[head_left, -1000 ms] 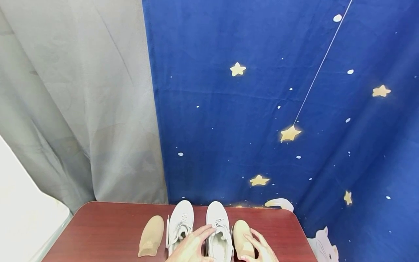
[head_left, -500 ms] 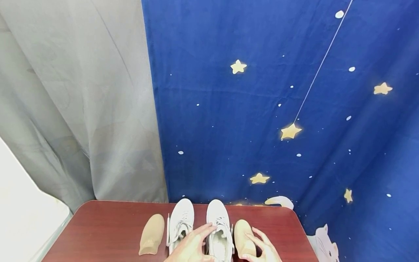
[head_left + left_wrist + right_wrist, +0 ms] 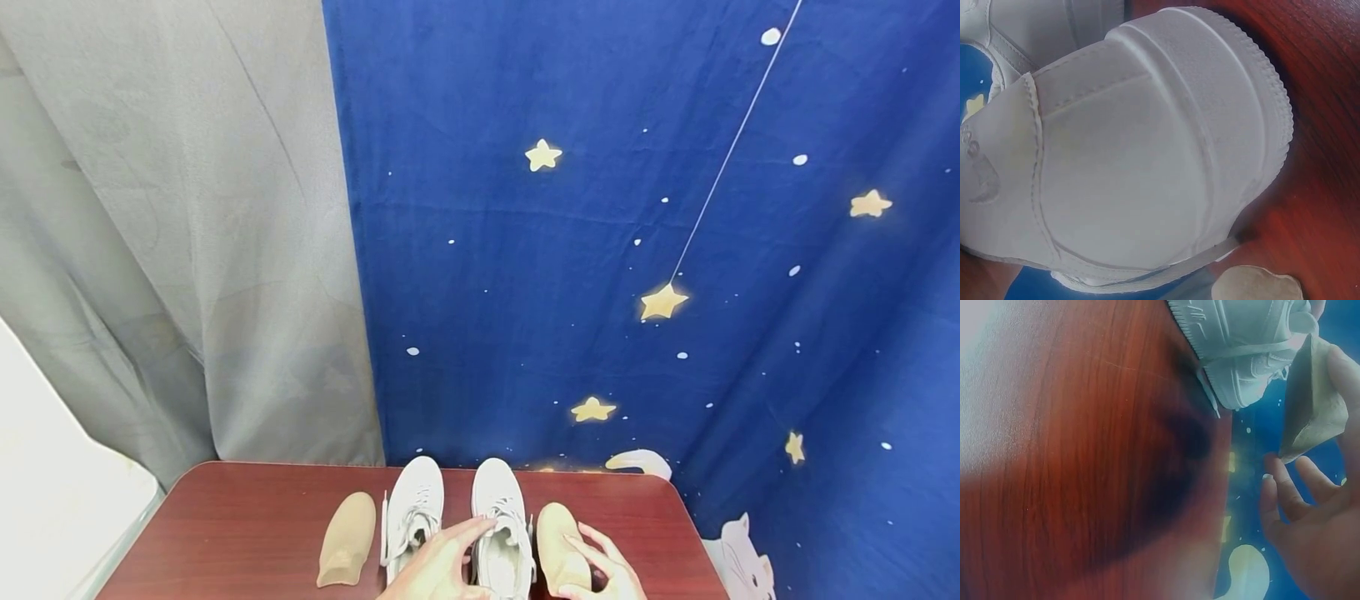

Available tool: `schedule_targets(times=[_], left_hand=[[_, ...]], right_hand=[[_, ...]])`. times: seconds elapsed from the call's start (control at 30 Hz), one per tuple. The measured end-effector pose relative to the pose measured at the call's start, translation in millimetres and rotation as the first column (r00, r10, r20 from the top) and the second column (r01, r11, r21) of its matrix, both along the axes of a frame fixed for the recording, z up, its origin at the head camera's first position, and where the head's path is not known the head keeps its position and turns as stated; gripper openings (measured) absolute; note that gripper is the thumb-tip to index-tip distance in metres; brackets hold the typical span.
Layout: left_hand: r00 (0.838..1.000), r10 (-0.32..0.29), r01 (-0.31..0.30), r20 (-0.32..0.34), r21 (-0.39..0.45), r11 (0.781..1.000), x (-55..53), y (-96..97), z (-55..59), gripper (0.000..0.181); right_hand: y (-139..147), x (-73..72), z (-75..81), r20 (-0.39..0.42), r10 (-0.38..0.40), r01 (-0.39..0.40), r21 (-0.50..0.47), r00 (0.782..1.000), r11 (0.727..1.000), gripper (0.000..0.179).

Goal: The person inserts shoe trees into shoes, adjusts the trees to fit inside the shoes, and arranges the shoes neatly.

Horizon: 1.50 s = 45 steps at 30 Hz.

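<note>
On the red-brown table [image 3: 225, 533], close to the near edge, two white sneakers stood side by side, and the action sat at the right-hand sneaker [image 3: 501, 533]. The left hand [image 3: 438, 567] lay over its opening, fingers stretched onto the laces rather than curled round anything, steadying it. The right hand [image 3: 600, 571] grasped the tan insole [image 3: 558, 546] just beside that shoe, thumb and fingers pinching it along its edges; the right wrist view showed the insole [image 3: 1313, 403] lifted on its edge, with fingers [image 3: 1288, 494] spread below it.

What could have gone wrong? That insole looked thin and floppy, so a grip at one edge might have let it fold or buckle against the shoe's collar. The left hand only rested on the shoe, so a push from the side might have slid it into the left-hand sneaker [image 3: 414, 512], which stood just beside it.

Both shoes pointed toes away from the person, toward the blue starry curtain [image 3: 637, 250], long axes running near to far. The held insole ran the same way, rounded toe end farthest off. A second insole [image 3: 347, 540] lay flat left of the pair, also lengthwise.
</note>
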<state>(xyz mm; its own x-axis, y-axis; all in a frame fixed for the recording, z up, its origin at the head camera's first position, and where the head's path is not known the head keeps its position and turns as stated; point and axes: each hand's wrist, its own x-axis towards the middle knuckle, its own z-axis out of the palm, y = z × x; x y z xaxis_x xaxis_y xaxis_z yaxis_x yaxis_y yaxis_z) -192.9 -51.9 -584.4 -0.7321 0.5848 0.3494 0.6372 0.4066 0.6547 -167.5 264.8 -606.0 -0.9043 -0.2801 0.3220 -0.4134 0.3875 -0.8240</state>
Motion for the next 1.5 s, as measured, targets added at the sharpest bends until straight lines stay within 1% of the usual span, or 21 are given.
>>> schedule_targets(times=[0.1, 0.2, 0.3, 0.37, 0.43, 0.53, 0.67, 0.7, 0.8, 0.87, 0.9, 0.93, 0.97, 1.07, 1.1, 1.17, 1.2, 1.27, 1.33, 1.43, 1.5], left_hand=[[1.000, -0.004, 0.004, 0.011, 0.004, 1.000, -1.0, -0.2, -0.5, 0.083], [0.999, -0.011, 0.011, 0.035, 0.012, 1.000, -1.2, 0.1, -0.9, 0.083], [0.999, -0.016, 0.015, 0.049, 0.012, 1.000, -1.1, 0.2, -1.5, 0.084], [0.999, -0.018, 0.017, 0.048, 0.008, 1.000, -1.0, 0.2, -1.9, 0.085], [0.999, -0.018, 0.018, 0.043, 0.003, 1.000, -1.2, 0.0, -2.0, 0.086], [0.999, -0.020, 0.019, 0.048, 0.009, 1.000, -1.7, -0.3, -2.4, 0.086], [0.997, -0.022, 0.020, 0.075, 0.030, 0.999, -2.0, -0.9, -2.5, 0.086], [0.996, -0.023, 0.020, 0.082, 0.035, 0.999, -2.0, -1.2, -2.5, 0.086], [0.995, -0.039, 0.034, 0.097, 0.050, 0.998, -2.0, -2.3, -2.1, 0.087], [0.993, -0.053, 0.047, 0.107, 0.058, 0.997, -2.5, -2.9, -1.8, 0.087], [0.992, -0.061, 0.054, 0.114, 0.062, 0.997, -2.9, -3.3, -1.5, 0.087], [0.990, -0.069, 0.061, 0.120, 0.065, 0.996, -3.4, -3.7, -1.3, 0.087], [0.989, -0.074, 0.066, 0.127, 0.067, 0.996, -3.8, -4.0, -1.1, 0.086], [0.985, -0.084, 0.072, 0.153, 0.081, 0.994, -4.8, -4.5, -0.2, 0.085], [0.984, -0.086, 0.073, 0.158, 0.085, 0.994, -5.0, -4.5, 0.0, 0.085], [0.982, -0.090, 0.075, 0.167, 0.096, 0.993, -5.3, -4.3, 0.7, 0.084], [0.982, -0.093, 0.077, 0.166, 0.102, 0.992, -5.4, -4.2, 1.0, 0.084], [0.982, -0.097, 0.080, 0.164, 0.108, 0.991, -5.8, -4.0, 1.6, 0.084], [0.981, -0.096, 0.078, 0.169, 0.112, 0.991, -5.7, -4.2, 1.7, 0.083], [0.980, -0.085, 0.067, 0.178, 0.100, 0.993, -5.3, -4.4, 0.9, 0.082], [0.981, -0.076, 0.060, 0.181, 0.093, 0.994, -4.8, -4.5, 0.2, 0.081]], right_hand=[[-1, 2.5, 6.4, 0.037, -0.018, 0.019, -0.016, 0.999, 1.000, 0.068], [-1, 4.2, 10.2, 0.043, 0.034, -0.031, -0.072, 0.998, 0.997, 0.067], [0, 4.1, 11.4, -0.041, 0.132, -0.136, -0.096, 0.990, 0.986, 0.064], [2, 3.2, 10.6, -0.131, 0.180, -0.191, -0.073, 0.975, 0.979, 0.063], [2, 2.6, 11.1, -0.181, 0.212, -0.225, -0.055, 0.960, 0.973, 0.062], [2, 2.1, 12.6, -0.187, 0.250, -0.266, -0.066, 0.950, 0.962, 0.063], [0, 1.3, 16.1, -0.166, 0.326, -0.348, -0.126, 0.931, 0.929, 0.065], [-2, 1.0, 17.3, -0.168, 0.350, -0.375, -0.148, 0.921, 0.915, 0.065], [-3, -0.2, 20.0, -0.150, 0.440, -0.464, -0.232, 0.885, 0.855, 0.063], [-2, -1.4, 19.1, -0.152, 0.469, -0.493, -0.244, 0.870, 0.835, 0.061], [-1, -2.6, 16.5, -0.151, 0.488, -0.511, -0.251, 0.860, 0.822, 0.061], [0, -3.6, 12.4, -0.123, 0.497, -0.510, -0.281, 0.859, 0.813, 0.059], [3, -5.1, 6.8, -0.094, 0.497, -0.500, -0.298, 0.863, 0.813, 0.056], [12, -13.0, -16.9, -0.085, 0.511, -0.512, -0.296, 0.855, 0.807, 0.055], [15, -15.6, -25.1, -0.065, 0.521, -0.513, -0.315, 0.851, 0.798, 0.053], [20, -21.0, -39.0, -0.084, 0.535, -0.534, -0.292, 0.841, 0.793, 0.050], [20, -21.7, -40.1, -0.116, 0.538, -0.548, -0.267, 0.835, 0.793, 0.046], [19, -21.6, -38.7, -0.149, 0.538, -0.558, -0.256, 0.830, 0.790, 0.043], [11, -16.2, -23.6, -0.205, 0.524, -0.560, -0.205, 0.827, 0.803, 0.045], [-2, -6.2, 3.6, -0.244, 0.509, -0.551, -0.151, 0.826, 0.821, 0.050], [-9, 0.8, 21.1, -0.194, 0.521, -0.552, -0.174, 0.831, 0.816, 0.054]])
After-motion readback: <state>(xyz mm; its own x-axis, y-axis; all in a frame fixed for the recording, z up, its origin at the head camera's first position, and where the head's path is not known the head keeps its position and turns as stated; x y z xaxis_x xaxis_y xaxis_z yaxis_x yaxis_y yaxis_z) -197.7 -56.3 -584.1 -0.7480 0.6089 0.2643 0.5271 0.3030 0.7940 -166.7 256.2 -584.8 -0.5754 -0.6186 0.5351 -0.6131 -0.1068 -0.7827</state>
